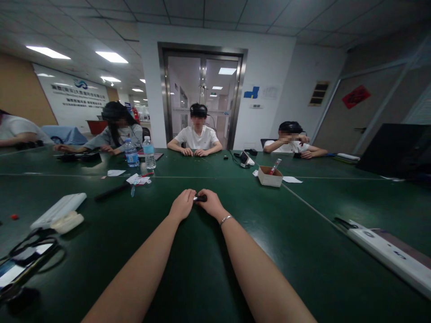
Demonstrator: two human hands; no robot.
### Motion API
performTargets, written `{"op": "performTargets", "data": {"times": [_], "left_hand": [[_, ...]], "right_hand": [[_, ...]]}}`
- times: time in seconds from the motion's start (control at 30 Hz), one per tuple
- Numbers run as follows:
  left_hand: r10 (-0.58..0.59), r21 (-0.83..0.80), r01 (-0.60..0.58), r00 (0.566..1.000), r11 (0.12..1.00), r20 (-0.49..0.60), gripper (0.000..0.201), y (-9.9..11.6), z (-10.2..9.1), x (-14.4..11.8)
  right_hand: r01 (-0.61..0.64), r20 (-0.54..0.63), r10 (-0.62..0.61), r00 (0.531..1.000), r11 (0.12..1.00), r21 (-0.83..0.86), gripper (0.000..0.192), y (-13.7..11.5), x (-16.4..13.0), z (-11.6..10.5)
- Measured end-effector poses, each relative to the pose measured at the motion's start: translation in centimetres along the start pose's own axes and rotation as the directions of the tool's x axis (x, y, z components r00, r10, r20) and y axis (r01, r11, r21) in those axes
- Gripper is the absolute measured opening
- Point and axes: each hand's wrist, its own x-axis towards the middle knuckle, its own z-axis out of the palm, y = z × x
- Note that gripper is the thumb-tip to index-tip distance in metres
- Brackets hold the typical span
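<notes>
My left hand [182, 204] and my right hand [211, 202] meet at the middle of the dark green table [235, 251], both arms stretched forward. Between their fingertips sits a small black object with a silvery end [200, 198]. Both hands grip it, the left at its silvery end and the right around its black body. Most of the object is hidden by my fingers. A thin bracelet circles my right wrist.
Two water bottles [131, 153] stand far left of centre, with papers and a black pen near them. A small cardboard box [270, 176] sits to the right. White cases lie at left [59, 210] and right [390, 253]. A phone with cables rests at lower left. Several people sit along the far side.
</notes>
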Motion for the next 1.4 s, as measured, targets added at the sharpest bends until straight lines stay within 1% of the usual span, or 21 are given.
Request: {"op": "performTargets", "data": {"times": [0.07, 0.1, 0.17, 0.2, 0.3, 0.47, 0.57, 0.7, 0.8, 0.97, 1.07, 1.13, 1.23, 1.3, 1.4], "left_hand": [[0.057, -0.052, -0.055, 0.998, 0.997, 0.02, 0.034, 0.1, 0.0, 0.1], [0.06, -0.06, -0.057, 0.997, 0.997, 0.052, 0.034, 0.0, 0.0, 0.1], [0.022, -0.037, -0.018, 0.993, 0.999, 0.113, 0.034, 0.1, 0.0, 0.1], [-0.009, -0.013, 0.01, 0.992, 1.0, 0.125, 0.035, 0.1, 0.0, 0.0], [-0.06, 0.035, 0.057, 0.992, 0.998, 0.109, 0.039, 0.3, -0.1, -0.1], [-0.015, -0.06, 0.022, 0.992, 0.998, 0.122, 0.043, 0.4, -0.1, -0.2], [-0.016, -0.083, 0.028, 0.99, 0.996, 0.139, 0.041, 0.2, 0.0, -0.1], [-0.004, -0.134, 0.019, 0.993, 0.991, 0.114, 0.04, -0.3, 0.2, 0.1], [-0.018, -0.165, 0.04, 0.991, 0.986, 0.133, 0.036, -0.7, 0.4, 0.4], [-0.015, -0.179, 0.028, 0.997, 0.983, 0.076, 0.034, -0.7, 0.3, 0.5], [-0.036, -0.149, 0.05, 0.995, 0.988, 0.098, 0.035, -0.5, 0.1, 0.4], [-0.05, -0.136, 0.061, 0.996, 0.989, 0.08, 0.035, -0.5, 0.0, 0.3], [-0.025, -0.171, 0.034, 0.998, 0.985, 0.053, 0.031, -0.6, 0.0, 0.3], [-0.018, -0.185, 0.031, 0.997, 0.982, 0.073, 0.031, -0.6, 0.1, 0.3], [-0.038, -0.162, 0.055, 0.994, 0.985, 0.106, 0.034, -0.6, 0.1, 0.2]], "right_hand": [[-0.017, -0.015, 0.017, 1.0, 1.0, 0.002, 0.023, 0.0, 0.0, -0.1], [-0.021, -0.018, 0.021, 1.0, 1.0, -0.001, 0.022, 0.0, 0.0, -0.1], [-0.016, -0.013, 0.015, 1.0, 1.0, -0.011, 0.022, -0.1, 0.0, -0.2], [-0.007, -0.009, 0.007, 1.0, 1.0, -0.016, 0.022, 0.0, 0.0, -0.2], [0.005, -0.007, -0.005, 1.0, 1.0, -0.024, 0.022, 0.1, 0.0, -0.1], [0.006, -0.009, -0.006, 1.0, 1.0, -0.022, 0.02, 0.3, 0.1, 0.0], [0.01, -0.005, -0.01, 1.0, 1.0, -0.019, 0.021, 0.3, 0.1, 0.0], [-0.016, 0.003, 0.016, 1.0, 1.0, -0.012, 0.021, 0.2, 0.1, -0.1], [-0.004, 0.012, 0.004, 1.0, 1.0, -0.008, 0.022, 0.1, 0.1, -0.1], [-0.006, 0.004, 0.006, 1.0, 1.0, -0.016, 0.019, 0.2, 0.2, -0.1], [-0.002, 0.009, 0.002, 1.0, 1.0, -0.026, 0.02, 0.2, 0.2, 0.0], [-0.007, 0.007, 0.007, 1.0, 1.0, -0.029, 0.021, 0.3, 0.2, 0.0], [-0.021, -0.004, 0.02, 1.0, 1.0, -0.016, 0.02, 0.4, 0.2, 0.0], [-0.021, -0.006, 0.02, 1.0, 1.0, -0.011, 0.02, 0.4, 0.2, -0.1], [-0.025, -0.006, 0.025, 1.0, 1.0, -0.012, 0.02, 0.3, 0.1, -0.1]]}}
